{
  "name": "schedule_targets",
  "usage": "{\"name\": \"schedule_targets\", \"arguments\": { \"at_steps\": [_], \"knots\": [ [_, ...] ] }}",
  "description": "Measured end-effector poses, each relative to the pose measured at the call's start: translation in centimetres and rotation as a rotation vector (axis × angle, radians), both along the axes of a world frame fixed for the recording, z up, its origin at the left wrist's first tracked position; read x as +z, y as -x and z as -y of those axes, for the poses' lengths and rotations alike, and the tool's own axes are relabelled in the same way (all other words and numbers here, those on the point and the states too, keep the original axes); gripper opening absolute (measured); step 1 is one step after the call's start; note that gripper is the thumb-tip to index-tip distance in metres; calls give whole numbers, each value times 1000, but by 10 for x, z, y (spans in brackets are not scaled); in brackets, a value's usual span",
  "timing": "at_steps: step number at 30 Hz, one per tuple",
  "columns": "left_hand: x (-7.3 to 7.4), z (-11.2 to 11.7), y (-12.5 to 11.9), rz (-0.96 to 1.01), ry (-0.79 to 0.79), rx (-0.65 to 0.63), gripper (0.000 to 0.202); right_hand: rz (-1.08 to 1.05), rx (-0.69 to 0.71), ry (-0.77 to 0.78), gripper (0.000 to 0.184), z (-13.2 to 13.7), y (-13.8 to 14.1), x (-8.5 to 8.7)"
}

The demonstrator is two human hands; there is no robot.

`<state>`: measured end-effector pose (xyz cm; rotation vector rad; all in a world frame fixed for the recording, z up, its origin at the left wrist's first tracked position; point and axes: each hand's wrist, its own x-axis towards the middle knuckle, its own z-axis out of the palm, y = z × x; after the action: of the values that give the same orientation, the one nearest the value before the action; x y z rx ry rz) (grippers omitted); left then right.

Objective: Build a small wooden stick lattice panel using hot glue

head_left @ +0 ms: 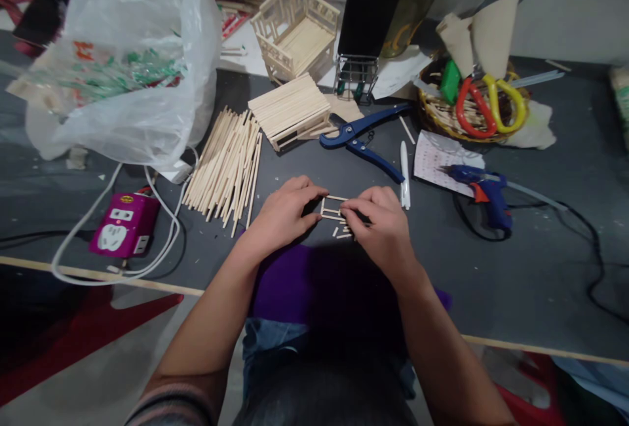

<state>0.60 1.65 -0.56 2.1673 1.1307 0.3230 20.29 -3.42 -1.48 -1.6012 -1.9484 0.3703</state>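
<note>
Between my two hands lies a small rectangular frame of thin wooden sticks [331,217], flat on the dark table. My left hand [287,210] has its thumb and fingers closed on the frame's left end. With thumb and forefinger, my right hand [381,226] pinches at its right side and hides that end. Several short cut stick pieces [344,236] lie just below the frame, partly under my right hand. A pile of long wooden sticks [223,170] rests to the left of my left hand.
Beyond my hands are a stick-built block [289,108], a railed stick model [307,42], a blue cutter [361,134] and a white pen [404,174]. A glue gun [484,190] and basket [432,115] stand right; a plastic bag [142,111] and purple outlet box [122,219] left.
</note>
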Motion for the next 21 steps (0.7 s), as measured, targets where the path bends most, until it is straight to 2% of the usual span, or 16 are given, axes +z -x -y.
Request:
{"name": "schedule_targets", "arguments": {
  "at_steps": [8,21],
  "knots": [
    [2,0,-1,-14,26,14,34,112,74,63,15,-4,8,-7],
    [1,1,-1,-13,16,13,32,122,81,25,19,-5,9,-9]
  ]
}}
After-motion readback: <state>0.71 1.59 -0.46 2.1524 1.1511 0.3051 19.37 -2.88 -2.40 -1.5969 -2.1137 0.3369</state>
